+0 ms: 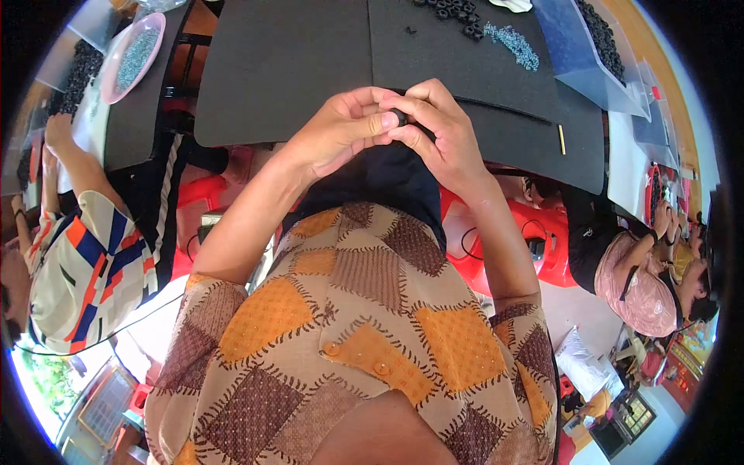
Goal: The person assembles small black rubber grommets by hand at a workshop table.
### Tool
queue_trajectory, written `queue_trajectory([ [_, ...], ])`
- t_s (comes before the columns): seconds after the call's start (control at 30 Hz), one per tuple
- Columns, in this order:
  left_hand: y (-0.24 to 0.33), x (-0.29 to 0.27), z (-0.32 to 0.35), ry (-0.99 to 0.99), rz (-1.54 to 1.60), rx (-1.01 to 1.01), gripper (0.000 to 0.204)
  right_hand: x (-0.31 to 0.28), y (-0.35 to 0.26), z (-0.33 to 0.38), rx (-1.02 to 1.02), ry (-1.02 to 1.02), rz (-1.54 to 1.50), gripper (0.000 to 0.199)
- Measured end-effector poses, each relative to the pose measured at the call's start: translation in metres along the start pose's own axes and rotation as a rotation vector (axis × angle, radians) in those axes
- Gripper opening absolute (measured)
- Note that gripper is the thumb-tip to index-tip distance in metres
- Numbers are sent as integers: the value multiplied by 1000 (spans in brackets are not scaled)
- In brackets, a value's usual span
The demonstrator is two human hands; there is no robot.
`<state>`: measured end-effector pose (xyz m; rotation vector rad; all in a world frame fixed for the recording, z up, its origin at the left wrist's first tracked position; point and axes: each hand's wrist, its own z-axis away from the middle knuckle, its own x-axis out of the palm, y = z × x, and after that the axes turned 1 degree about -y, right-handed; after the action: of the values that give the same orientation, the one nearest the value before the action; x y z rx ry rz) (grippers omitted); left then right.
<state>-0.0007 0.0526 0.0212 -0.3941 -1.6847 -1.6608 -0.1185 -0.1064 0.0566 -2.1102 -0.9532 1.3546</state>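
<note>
Both my hands meet above the near edge of a dark table, pinching one small black round part [400, 117]. My left hand [345, 128] has its thumb and fingers closed on the part from the left. From the other side my right hand [438, 128] grips it between thumb and bent fingers. Fingertips hide most of the part, so its exact kind cannot be made out. Farther off on the table lies a pile of black ring-shaped parts [457, 12], beside a scatter of tiny light-blue pieces [511, 45].
A clear bin [573, 77] holding black parts stands at the far right. Near it lies a thin yellowish stick [562, 139]. On the left table sits a pink dish [108, 91] of blue pieces. People sit at both sides; a red chair [535, 232] is below the table.
</note>
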Motion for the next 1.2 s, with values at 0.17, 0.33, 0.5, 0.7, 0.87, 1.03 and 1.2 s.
queue_trajectory([
  [0.17,1,0,1,26,0,-9,26,4,-1,1,9,8,-3,33],
  [0.33,12,1,6,-17,-12,-26,24,6,-1,4,4,24,-75,30],
  [0.5,28,11,18,171,-338,-13,54,6,-3,3,-10,64,-64,24],
  [0.7,21,31,21,122,-728,155,66,8,-15,-2,77,39,-79,19],
  [0.87,25,38,16,217,-785,170,55,7,-15,-6,59,72,-25,19],
  [1.03,28,30,4,163,-765,189,51,-2,-12,-11,60,75,-38,20],
  [1.2,26,21,3,107,-426,61,44,-11,-11,-8,117,-4,-64,26],
])
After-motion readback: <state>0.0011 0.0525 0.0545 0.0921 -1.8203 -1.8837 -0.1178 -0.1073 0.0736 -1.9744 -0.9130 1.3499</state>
